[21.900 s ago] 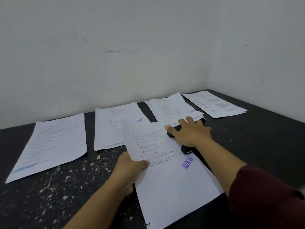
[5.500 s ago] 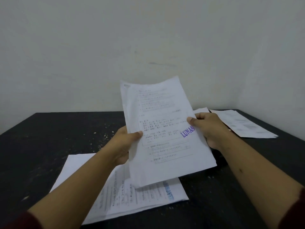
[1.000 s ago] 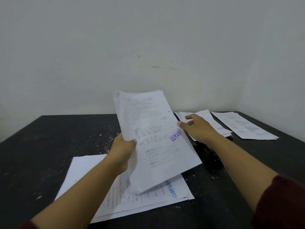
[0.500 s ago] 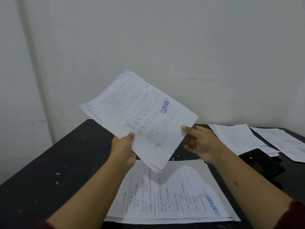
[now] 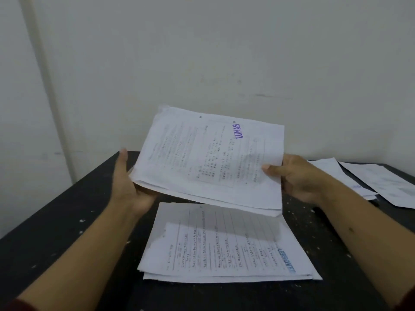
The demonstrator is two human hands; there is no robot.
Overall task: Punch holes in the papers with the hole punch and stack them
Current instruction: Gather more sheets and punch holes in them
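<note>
I hold a thin bundle of printed papers with a purple LUNAS stamp, level in the air above the table. My left hand grips its left edge and my right hand grips its right edge. Directly below lies a stack of papers with a blue stamp, flat on the black table. A punched hole shows near the top edge of the held bundle. The hole punch is not visible in this view.
Two more papers lie on the table at the far right, by the corner of the white walls. The black tabletop is speckled with white flecks. The table's left edge runs diagonally at the left.
The held bundle has turned from tilted to nearly level and come down over the stack. My right hand has gone from fingertip touch to gripping its right edge. The hole punch has left the view.
</note>
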